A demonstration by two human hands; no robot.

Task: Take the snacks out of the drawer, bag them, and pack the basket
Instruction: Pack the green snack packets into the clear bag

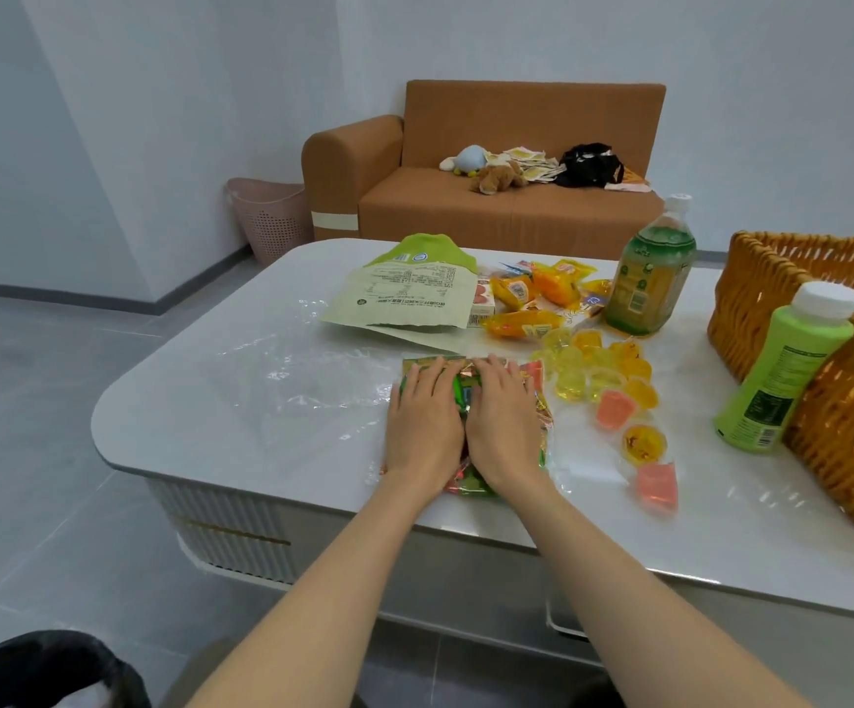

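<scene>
At the near edge of the table [241, 380], your fingers [430, 380] lie straight and flat, gripping nothing. Your left hand [424, 421] and right hand [504, 421] sit side by side, pressing the filled candy bag [461, 396] directly beneath them. Its long axis appears to run 6 to 12 o'clock. The basket [848, 431] stands well apart at 3 o'clock, nearer your right hand, with loose jelly cups [593, 375] between.

Bare tabletop [200, 401] left; jelly cups [598, 370] right.
</scene>
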